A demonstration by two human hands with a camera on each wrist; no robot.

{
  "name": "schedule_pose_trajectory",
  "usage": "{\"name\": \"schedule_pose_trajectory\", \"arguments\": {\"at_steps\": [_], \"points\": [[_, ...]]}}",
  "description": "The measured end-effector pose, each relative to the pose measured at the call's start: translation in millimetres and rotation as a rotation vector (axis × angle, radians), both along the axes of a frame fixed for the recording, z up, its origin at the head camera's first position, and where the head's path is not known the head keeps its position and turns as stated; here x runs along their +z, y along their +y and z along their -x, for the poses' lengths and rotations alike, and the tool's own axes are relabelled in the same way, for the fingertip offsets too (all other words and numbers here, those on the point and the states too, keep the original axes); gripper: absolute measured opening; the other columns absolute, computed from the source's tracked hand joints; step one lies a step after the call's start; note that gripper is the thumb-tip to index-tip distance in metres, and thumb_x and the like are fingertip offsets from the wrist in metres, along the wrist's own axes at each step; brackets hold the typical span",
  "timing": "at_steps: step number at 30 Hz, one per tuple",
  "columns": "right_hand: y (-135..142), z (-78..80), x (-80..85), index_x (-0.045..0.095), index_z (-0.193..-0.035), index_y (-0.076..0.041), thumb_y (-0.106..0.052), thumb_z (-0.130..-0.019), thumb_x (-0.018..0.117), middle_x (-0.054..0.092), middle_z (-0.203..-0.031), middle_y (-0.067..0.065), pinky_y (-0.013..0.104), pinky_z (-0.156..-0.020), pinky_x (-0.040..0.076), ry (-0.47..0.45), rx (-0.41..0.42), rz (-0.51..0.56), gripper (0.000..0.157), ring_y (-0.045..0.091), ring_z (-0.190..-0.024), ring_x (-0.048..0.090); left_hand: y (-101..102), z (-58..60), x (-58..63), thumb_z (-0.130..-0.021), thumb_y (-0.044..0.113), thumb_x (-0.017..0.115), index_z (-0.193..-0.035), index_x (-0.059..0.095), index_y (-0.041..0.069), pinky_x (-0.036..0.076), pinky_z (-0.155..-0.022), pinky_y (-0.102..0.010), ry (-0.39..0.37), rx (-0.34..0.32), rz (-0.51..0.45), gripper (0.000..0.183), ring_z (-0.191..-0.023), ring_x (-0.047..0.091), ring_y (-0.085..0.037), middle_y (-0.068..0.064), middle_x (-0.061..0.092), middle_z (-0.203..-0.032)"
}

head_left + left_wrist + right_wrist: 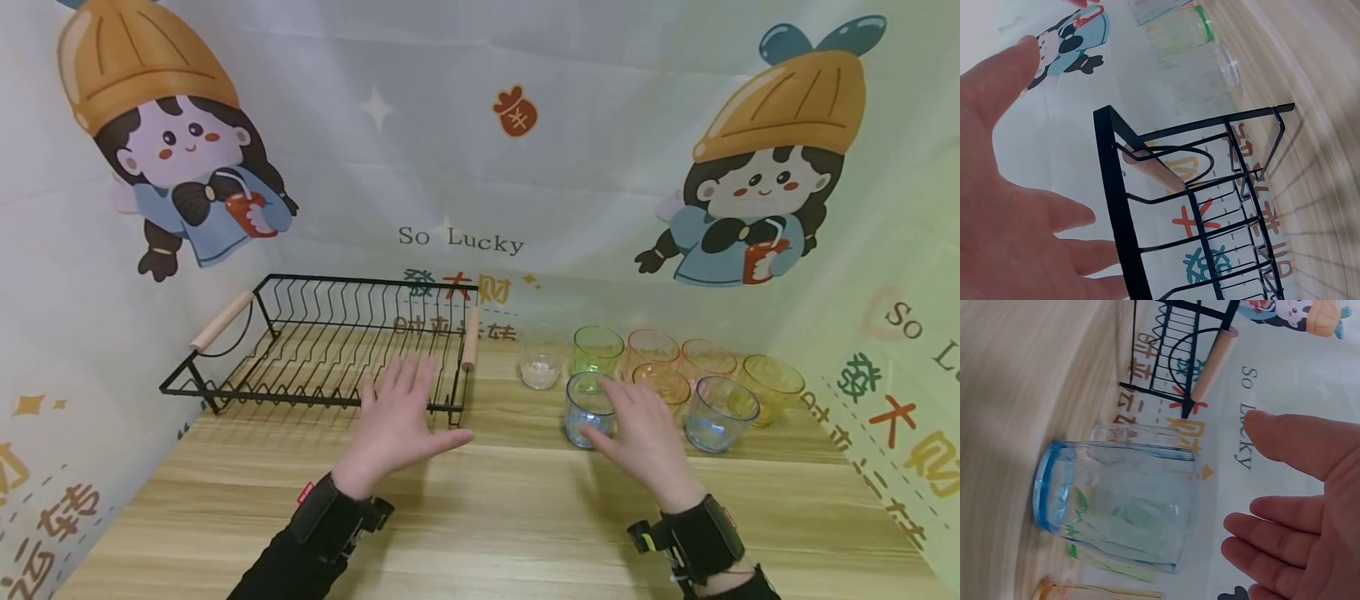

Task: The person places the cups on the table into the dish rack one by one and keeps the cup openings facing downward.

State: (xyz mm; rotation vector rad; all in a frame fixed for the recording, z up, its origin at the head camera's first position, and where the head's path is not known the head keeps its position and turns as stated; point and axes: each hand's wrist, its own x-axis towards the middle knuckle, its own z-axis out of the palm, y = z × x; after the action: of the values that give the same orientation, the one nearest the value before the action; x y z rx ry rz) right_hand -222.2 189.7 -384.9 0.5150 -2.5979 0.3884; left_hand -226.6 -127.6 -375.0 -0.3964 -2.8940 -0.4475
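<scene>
My left hand [397, 421] hovers with spread fingers by the front right corner of a black wire dish rack [315, 400] that has wooden handles. Nothing is in that hand. Over the table, my right hand [647, 429] is held with thumb and fingers apart, close to a blue glass [583, 429]. In the right wrist view a gap shows between the fingers and this blue glass [1129, 500]. Behind it stand a clear glass [541, 367] and a green glass [597, 346]. A second blue glass [720, 417] is to the right, partly in front of a yellow glass [772, 383].
An orange glass [660, 387] and two reddish glasses, one at the back [652, 343] and one beside it [708, 358], stand close together. The wood-grain table [510, 517] is bordered by a printed cloth backdrop [600, 167] at the back and sides.
</scene>
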Motion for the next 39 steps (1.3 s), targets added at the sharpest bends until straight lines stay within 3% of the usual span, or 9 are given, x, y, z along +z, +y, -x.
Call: {"name": "schedule_pose_trajectory", "arguments": {"at_steps": [12,29,33,39], "points": [[-3.1,11.4,-9.5,0.058,-0.122,0.0,-0.03,-0.071,0.082,0.065,-0.113,0.017,0.05,-0.095,0.047,0.027,0.034,-0.022,0.063,0.035,-0.106,0.059,5.2,2.2,-2.0,-0.067,0.07,0.067,-0.149,0.024,0.004,0.008,-0.113,-0.064,0.078,-0.056,-0.068,0.114,-0.141,0.021,-0.04,-0.019,0.027,-0.153],[-9.8,21.0,-23.2,0.067,-0.104,-0.004,-0.027,-0.072,0.08,0.07,-0.096,0.009,0.043,-0.086,0.051,0.02,0.018,-0.097,0.042,0.028,-0.092,0.063,8.2,4.5,-1.8,-0.065,0.07,0.069,-0.149,0.024,0.004,0.014,-0.117,-0.055,0.075,-0.12,-0.1,0.116,-0.141,0.026,-0.035,-0.014,0.027,-0.154],[-10.9,23.5,-24.8,0.068,-0.098,-0.007,-0.025,-0.073,0.08,0.069,-0.087,0.004,0.039,-0.077,0.052,0.012,0.02,-0.096,0.033,0.024,-0.084,0.063,9.3,4.0,-1.2,-0.066,0.068,0.07,-0.149,0.022,0.005,0.014,-0.117,-0.052,0.053,-0.128,-0.135,0.115,-0.141,0.024,-0.035,-0.015,0.028,-0.153],[-11.9,26.3,-26.7,0.064,-0.076,-0.012,-0.011,-0.073,0.076,0.059,-0.066,-0.004,0.032,-0.057,0.046,0.05,0.03,-0.085,0.012,0.017,-0.063,0.056,11.8,1.0,3.0,-0.066,0.065,0.072,-0.149,0.024,0.005,0.017,-0.116,-0.054,0.049,-0.139,-0.195,0.113,-0.141,0.025,-0.036,-0.016,0.029,-0.152]]}}
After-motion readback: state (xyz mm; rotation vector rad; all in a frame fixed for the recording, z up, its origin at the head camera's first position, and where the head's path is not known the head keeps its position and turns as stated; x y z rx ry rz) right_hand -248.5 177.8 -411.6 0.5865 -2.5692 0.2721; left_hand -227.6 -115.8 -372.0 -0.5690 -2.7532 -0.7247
